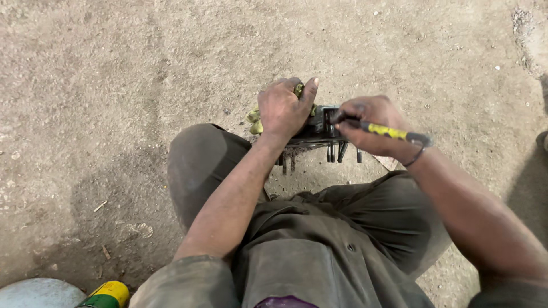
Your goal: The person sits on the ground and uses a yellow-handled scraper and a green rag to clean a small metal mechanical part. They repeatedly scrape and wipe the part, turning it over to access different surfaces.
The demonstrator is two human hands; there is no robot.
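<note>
Fingers (299,91) of the left hand (282,111) curled down together, pressing a yellow-green rag (254,120) against the top of a dark metal part (319,134). Fingers (354,111) of the right hand (374,125) clamped around a screwdriver with a yellow-and-black handle (394,133), tip end buried between the thumb and the metal part, exact contact hidden. Just below the fingers, several thin dark prongs (337,153) hanging from the part toward the ground. Nearer still, both knees in grimy olive trousers (319,251), blocking the view of the part's underside. Beyond the fingertips, bare dusty concrete floor (142,68). Far behind the left elbow, at the bottom edge, a yellow-and-green can (108,295) beside a pale rounded object (37,292), well apart from both hands.
</note>
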